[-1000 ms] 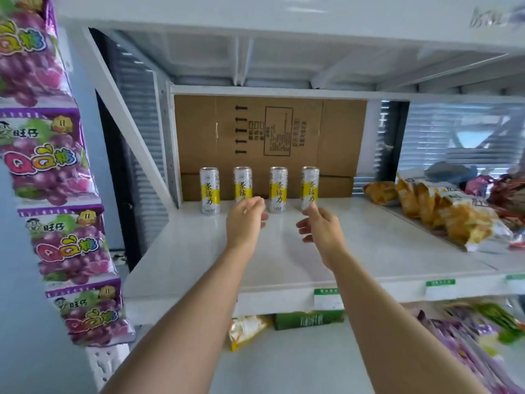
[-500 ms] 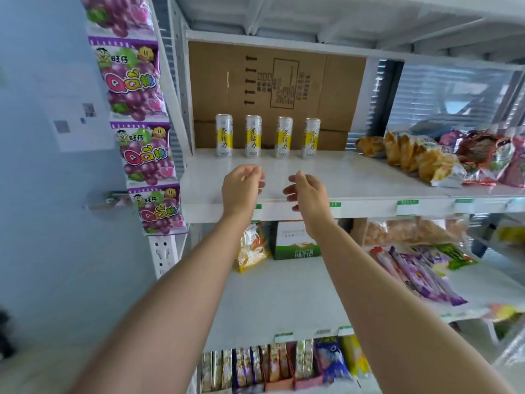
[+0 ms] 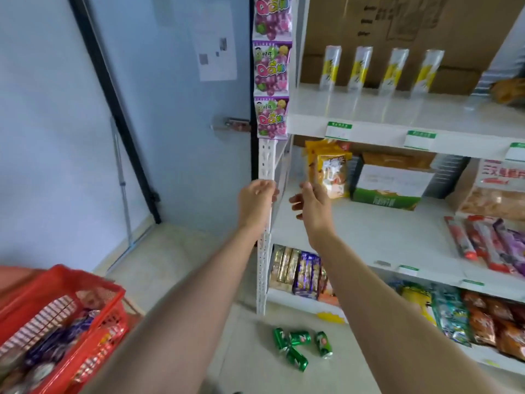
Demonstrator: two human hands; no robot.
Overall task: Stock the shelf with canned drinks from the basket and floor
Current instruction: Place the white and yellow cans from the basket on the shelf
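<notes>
- four tall cans (image 3: pixel 360 69), white with a yellow band, stand upright in a row at the back of the upper shelf (image 3: pixel 369 109); motion blur smears their writing past reading.
- four more green cans (image 3: pixel 299 337) lie tipped over on the floor (image 3: pixel 184 265), clustered just beside the foot of the white perforated post (image 3: pixel 265 157); each label has a red spot, and the brand can't be made out.
- the red basket (image 3: pixel 85 277) sits at your lower left, well apart from the shelf, holding purple and red-striped goods too blurred to name.
- your left hand (image 3: pixel 257 200) is raised in front of the post, fingers loosely curled and holding nothing; you cannot tell whether it touches the post.
- your right hand (image 3: pixel 311 206) hangs beside it at the middle shelf's edge, fingers loosely bent, holding nothing.
- grape candy packs (image 3: pixel 271 66) hang in a strip down the post, with big pink "q" letters.
- green-and-white price tags (image 3: pixel 338 130) line the shelf lip, their print unreadable.
- a cardboard carton (image 3: pixel 426 24) behind the tall cans carries black printed marks, blurred.
</notes>
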